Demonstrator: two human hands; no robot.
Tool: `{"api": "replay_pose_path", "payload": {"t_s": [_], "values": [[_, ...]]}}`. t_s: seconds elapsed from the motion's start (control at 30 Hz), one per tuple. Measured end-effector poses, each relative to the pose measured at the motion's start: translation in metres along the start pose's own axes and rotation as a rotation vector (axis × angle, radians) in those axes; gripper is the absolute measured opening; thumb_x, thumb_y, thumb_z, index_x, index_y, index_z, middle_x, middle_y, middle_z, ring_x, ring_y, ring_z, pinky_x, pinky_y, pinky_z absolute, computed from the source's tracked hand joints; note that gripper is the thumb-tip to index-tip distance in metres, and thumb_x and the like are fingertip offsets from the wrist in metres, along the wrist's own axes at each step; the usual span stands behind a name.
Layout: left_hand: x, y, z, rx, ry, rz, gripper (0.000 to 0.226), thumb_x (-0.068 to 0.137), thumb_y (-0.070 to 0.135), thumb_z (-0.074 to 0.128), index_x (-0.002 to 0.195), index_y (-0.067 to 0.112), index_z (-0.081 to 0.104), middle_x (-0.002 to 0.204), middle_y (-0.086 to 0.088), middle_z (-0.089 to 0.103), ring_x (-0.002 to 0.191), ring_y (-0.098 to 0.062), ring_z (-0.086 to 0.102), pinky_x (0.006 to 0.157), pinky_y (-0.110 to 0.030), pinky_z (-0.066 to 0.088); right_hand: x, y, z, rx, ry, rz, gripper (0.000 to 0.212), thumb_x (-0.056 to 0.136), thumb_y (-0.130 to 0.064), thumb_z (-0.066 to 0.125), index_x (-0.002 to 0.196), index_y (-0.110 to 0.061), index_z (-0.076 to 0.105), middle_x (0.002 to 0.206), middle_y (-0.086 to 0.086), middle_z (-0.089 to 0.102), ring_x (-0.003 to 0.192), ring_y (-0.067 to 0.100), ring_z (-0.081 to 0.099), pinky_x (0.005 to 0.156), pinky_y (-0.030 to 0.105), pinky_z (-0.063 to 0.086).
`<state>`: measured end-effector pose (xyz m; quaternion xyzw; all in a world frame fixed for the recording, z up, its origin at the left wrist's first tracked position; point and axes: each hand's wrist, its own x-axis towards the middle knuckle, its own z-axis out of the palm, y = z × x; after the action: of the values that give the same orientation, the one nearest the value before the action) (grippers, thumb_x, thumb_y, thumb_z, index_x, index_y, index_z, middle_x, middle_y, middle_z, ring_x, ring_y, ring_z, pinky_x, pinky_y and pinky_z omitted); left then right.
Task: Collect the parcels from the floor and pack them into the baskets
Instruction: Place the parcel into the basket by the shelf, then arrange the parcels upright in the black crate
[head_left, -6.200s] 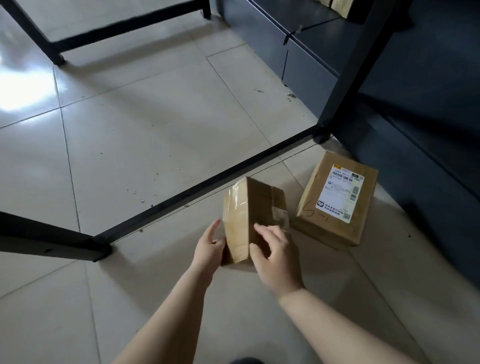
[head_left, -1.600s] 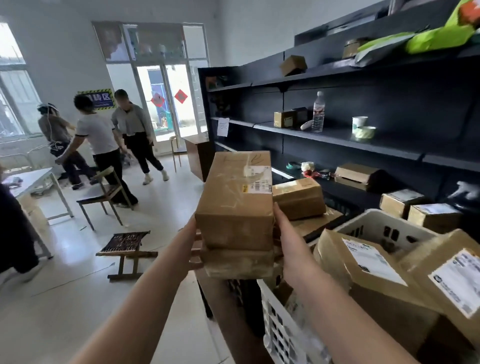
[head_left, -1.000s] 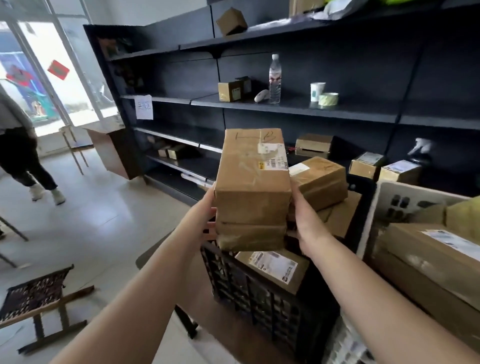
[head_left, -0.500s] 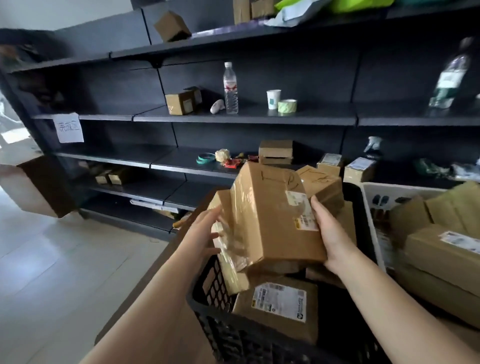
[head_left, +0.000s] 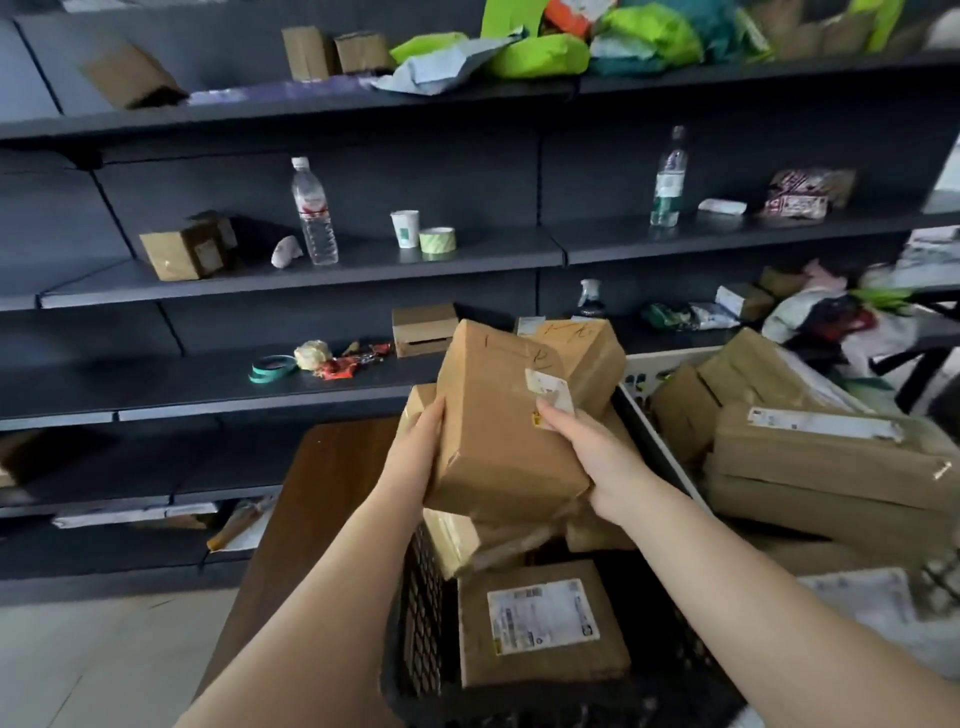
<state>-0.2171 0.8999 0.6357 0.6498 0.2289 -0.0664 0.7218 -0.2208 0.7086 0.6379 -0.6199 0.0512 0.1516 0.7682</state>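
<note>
Both hands — left hand (head_left: 415, 457), right hand (head_left: 587, 457) — clamped the brown parcel (head_left: 498, 426) at centre frame, its long axis tilted upright, directly above the black basket (head_left: 421, 623).

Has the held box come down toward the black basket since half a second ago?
Yes. The box, gripped by left hand and right hand, now sits lower over the black basket, closer to the labelled parcel inside.

The held box (head_left: 498, 431) hides much of the parcels beneath it in the black basket (head_left: 415, 613), whose near rim runs off the bottom edge. The box's label (head_left: 550, 389) is unreadable.
</note>
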Motion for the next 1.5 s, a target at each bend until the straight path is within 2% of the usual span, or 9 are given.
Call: {"api": "replay_pose_path", "payload": {"t_s": [0.13, 0.33, 0.47, 0.57, 0.73, 0.93, 1.1, 1.27, 1.5], "values": [[0.027, 0.028, -0.001, -0.035, -0.044, 0.047, 0.046, 0.085, 0.053, 0.054, 0.12, 0.024, 0.058, 0.119, -0.008, 0.064, 0.103, -0.023, 0.061, 0.101, -0.043, 0.043, 0.015, -0.014, 0.023, -0.126, 0.053, -0.032, 0.083, 0.056, -0.057, 0.077, 0.129, -0.035, 0.046, 0.118, -0.002, 0.061, 0.105, 0.024, 0.059, 0.097, 0.045, 0.046], [0.047, 0.051, 0.011, -0.051, -0.148, 0.083, 0.043, 0.088, 0.058, 0.046, 0.113, 0.026, 0.059, 0.098, -0.002, 0.072, 0.092, -0.021, 0.065, 0.078, -0.034, 0.055, 0.059, -0.045, 0.026, -0.196, 0.133, -0.019, 0.075, 0.069, -0.05, 0.074, 0.133, -0.025, 0.044, 0.12, 0.001, 0.058, 0.104, 0.025, 0.058, 0.095, 0.046, 0.047], [0.061, 0.057, 0.018, 0.012, -0.133, 0.097, 0.066, 0.08, 0.066, 0.051, 0.129, 0.022, 0.053, 0.124, -0.008, 0.061, 0.115, -0.028, 0.056, 0.104, -0.045, 0.041, 0.077, -0.063, 0.016, -0.316, 0.152, -0.076, 0.066, 0.077, -0.049, 0.069, 0.131, -0.018, 0.045, 0.121, 0.0, 0.056, 0.094, 0.017, 0.056, 0.067, 0.027, 0.045], [0.066, 0.053, 0.016, 0.002, -0.115, 0.138, 0.061, 0.079, 0.064, 0.055, 0.126, 0.024, 0.056, 0.122, -0.006, 0.063, 0.112, -0.026, 0.059, 0.103, -0.045, 0.042, 0.084, -0.067, 0.01, -0.344, 0.113, -0.136, 0.057, 0.081, -0.044, 0.067, 0.127, -0.019, 0.046, 0.111, -0.003, 0.053, 0.087, 0.01, 0.054, 0.059, 0.023, 0.04], [0.055, 0.038, 0.011, -0.028, 0.006, 0.205, 0.054, 0.081, 0.061, 0.054, 0.125, 0.03, 0.053, 0.117, 0.004, 0.061, 0.111, -0.021, 0.056, 0.083, -0.035, 0.048, 0.085, -0.064, 0.01, -0.412, 0.044, -0.174, 0.065, 0.083, -0.037, 0.066, 0.139, -0.021, 0.037, 0.106, -0.006, 0.049, 0.083, 0.006, 0.053, 0.072, 0.026, 0.049], [0.042, 0.009, 0.014, 0.096, -0.001, 0.235, 0.066, 0.084, 0.065, 0.044, 0.141, 0.032, 0.038, 0.144, 0.006, 0.044, 0.13, -0.019, 0.042, 0.104, -0.04, 0.034, 0.086, -0.065, -0.001, -0.421, 0.061, -0.195, 0.066, 0.085, -0.036, 0.062, 0.143, -0.02, 0.034, 0.137, 0.002, 0.047, 0.118, 0.021, 0.051, 0.099, 0.039, 0.045], [0.049, 0.01, 0.023, 0.023, -0.026, 0.142, 0.059, 0.076, 0.074, 0.047, 0.122, 0.039, 0.054, 0.096, 0.018, 0.071, 0.085, -0.003, 0.068, 0.069, -0.023, 0.055, 0.085, -0.059, -0.016, -0.457, 0.017, -0.321, 0.058, 0.088, -0.038, 0.058, 0.14, -0.019, 0.039, 0.116, -0.009, 0.044, 0.099, 0.008, 0.043, 0.065, 0.014, 0.034], [0.073, 0.016, 0.028, -0.058, 0.076, 0.089, 0.083, 0.057, 0.078, 0.059, 0.126, 0.033, 0.054, 0.129, 0.001, 0.059, 0.116, -0.02, 0.055, 0.104, -0.044, 0.041, 0.089, -0.058, -0.027, -0.548, -0.04, -0.344, 0.059, 0.089, -0.037, 0.056, 0.142, -0.018, 0.037, 0.142, -0.002, 0.044, 0.122, 0.012, 0.043, 0.091, 0.023, 0.033], [0.044, -0.021, 0.018, -0.063, 0.266, 0.135, 0.042, 0.089, 0.056, 0.04, 0.115, 0.028, 0.056, 0.123, 0.002, 0.06, 0.109, -0.02, 0.056, 0.095, -0.04, 0.044, 0.062, -0.019, -0.039, -0.612, 0.078, -0.745, 0.031, 0.087, -0.026, 0.057, 0.118, -0.019, 0.055, 0.109, -0.009, 0.056, 0.099, 0.004, 0.051, 0.079, 0.012, 0.04]]}}
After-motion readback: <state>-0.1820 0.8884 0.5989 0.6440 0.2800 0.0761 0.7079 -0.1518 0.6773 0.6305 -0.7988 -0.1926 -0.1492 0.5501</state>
